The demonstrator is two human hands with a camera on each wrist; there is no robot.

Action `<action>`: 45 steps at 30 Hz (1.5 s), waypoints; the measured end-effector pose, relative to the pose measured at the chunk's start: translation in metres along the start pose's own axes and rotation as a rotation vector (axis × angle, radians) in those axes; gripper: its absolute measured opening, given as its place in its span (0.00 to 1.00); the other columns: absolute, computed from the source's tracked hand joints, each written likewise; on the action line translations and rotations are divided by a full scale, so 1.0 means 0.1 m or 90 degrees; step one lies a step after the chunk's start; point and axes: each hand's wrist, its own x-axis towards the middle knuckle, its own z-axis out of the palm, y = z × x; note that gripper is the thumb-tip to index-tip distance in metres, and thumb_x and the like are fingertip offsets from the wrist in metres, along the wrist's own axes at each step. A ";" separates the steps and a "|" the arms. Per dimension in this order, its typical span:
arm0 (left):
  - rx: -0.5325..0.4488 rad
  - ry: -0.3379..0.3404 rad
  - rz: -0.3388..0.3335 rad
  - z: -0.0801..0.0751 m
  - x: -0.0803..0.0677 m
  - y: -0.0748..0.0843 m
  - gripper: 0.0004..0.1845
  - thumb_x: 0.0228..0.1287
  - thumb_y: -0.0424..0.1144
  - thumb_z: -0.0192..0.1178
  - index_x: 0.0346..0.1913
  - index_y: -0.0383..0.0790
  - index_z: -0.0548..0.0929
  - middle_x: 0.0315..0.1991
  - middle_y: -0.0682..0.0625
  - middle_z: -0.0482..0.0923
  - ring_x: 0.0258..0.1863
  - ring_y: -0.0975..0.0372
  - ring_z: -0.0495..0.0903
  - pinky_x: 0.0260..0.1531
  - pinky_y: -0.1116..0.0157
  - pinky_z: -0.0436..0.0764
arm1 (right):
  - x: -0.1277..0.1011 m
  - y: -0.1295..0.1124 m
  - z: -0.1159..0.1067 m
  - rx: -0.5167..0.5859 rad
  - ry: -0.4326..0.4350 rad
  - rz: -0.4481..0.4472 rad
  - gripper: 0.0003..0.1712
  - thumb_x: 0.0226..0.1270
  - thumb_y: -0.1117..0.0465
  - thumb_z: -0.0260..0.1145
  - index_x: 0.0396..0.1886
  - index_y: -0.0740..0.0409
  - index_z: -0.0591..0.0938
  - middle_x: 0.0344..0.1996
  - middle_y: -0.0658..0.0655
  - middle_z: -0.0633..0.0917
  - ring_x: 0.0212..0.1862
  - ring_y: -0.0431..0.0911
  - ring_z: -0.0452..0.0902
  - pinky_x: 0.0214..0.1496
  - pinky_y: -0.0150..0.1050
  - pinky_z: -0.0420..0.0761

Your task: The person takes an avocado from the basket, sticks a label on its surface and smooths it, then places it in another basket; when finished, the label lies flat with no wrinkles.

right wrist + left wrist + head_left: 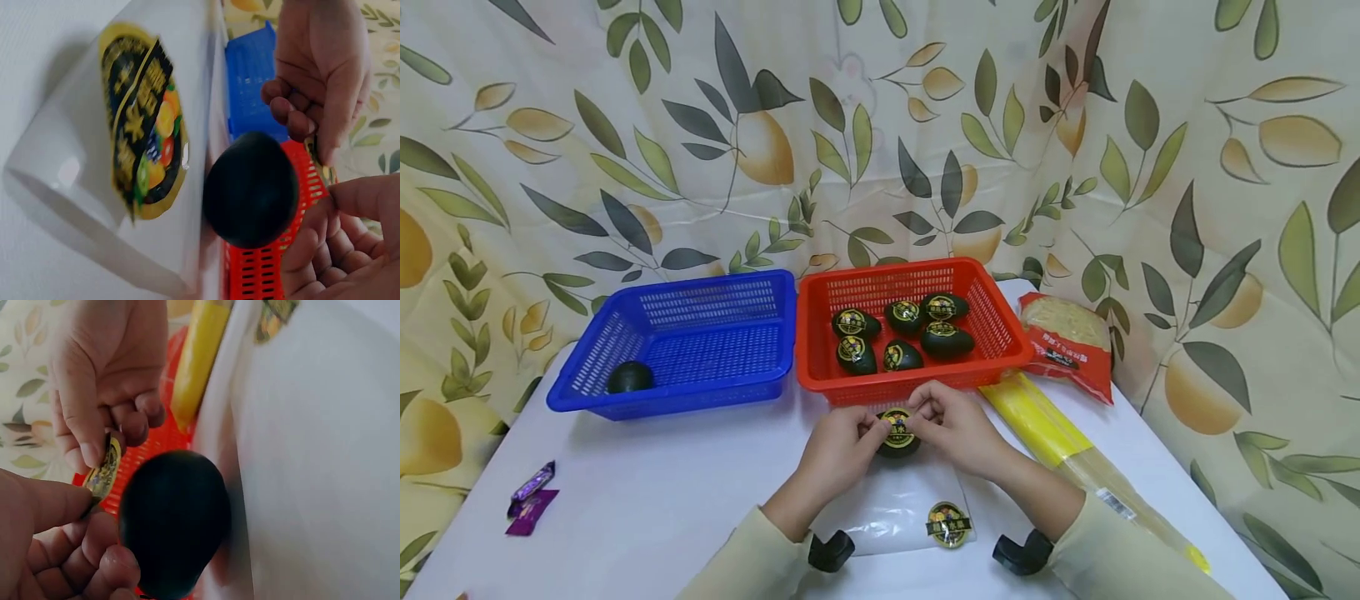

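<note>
A round black-and-gold sticker point(897, 427) is stretched between both hands, each pinching one edge between thumb and fingertip. My left hand point(842, 450) has its left side and my right hand point(958, 427) its right side. Just beyond the sticker is a dark avocado point(178, 525), bare on the side seen in both wrist views. In those views the sticker point(105, 467) stands apart from the avocado's skin. A clear plastic sheet point(880, 517) lies on the table below the hands, with another fruit-pictured sticker point(145, 122) on its near right corner.
Behind the hands stands a red basket point(917, 385) holding several stickered avocados point(947, 340). A blue basket point(692, 406) to its left holds one avocado point(630, 377). At right lie a red food packet point(1067, 342) and a long yellow-and-clear package point(1075, 450); purple wrapped sweets point(533, 500) lie far left.
</note>
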 end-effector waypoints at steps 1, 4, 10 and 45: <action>0.006 0.000 -0.001 0.01 0.02 0.00 0.14 0.72 0.42 0.65 0.26 0.45 0.83 0.16 0.58 0.72 0.18 0.65 0.69 0.16 0.70 0.67 | 0.01 0.01 0.01 -0.012 0.004 0.003 0.10 0.70 0.64 0.71 0.46 0.54 0.80 0.30 0.50 0.83 0.29 0.43 0.77 0.30 0.31 0.79; 0.037 0.007 0.007 0.02 0.05 -0.01 0.16 0.71 0.41 0.66 0.22 0.45 0.81 0.14 0.58 0.70 0.16 0.66 0.67 0.15 0.70 0.64 | 0.03 0.02 0.04 -0.042 0.009 0.006 0.09 0.70 0.63 0.71 0.45 0.54 0.80 0.29 0.49 0.83 0.28 0.42 0.76 0.29 0.31 0.79; 0.080 0.022 0.014 0.06 0.08 -0.03 0.18 0.68 0.41 0.68 0.19 0.46 0.80 0.14 0.57 0.71 0.17 0.64 0.68 0.16 0.69 0.65 | 0.06 0.05 0.09 -0.074 0.012 0.005 0.08 0.69 0.63 0.72 0.44 0.55 0.82 0.28 0.48 0.83 0.28 0.41 0.76 0.28 0.31 0.78; -0.098 -0.044 -0.065 -0.03 0.22 -0.39 0.07 0.68 0.41 0.71 0.39 0.44 0.82 0.35 0.53 0.81 0.37 0.61 0.77 0.37 0.65 0.80 | 0.19 0.24 0.08 -0.021 -0.011 0.036 0.12 0.70 0.59 0.72 0.51 0.53 0.87 0.38 0.52 0.86 0.37 0.45 0.80 0.37 0.34 0.83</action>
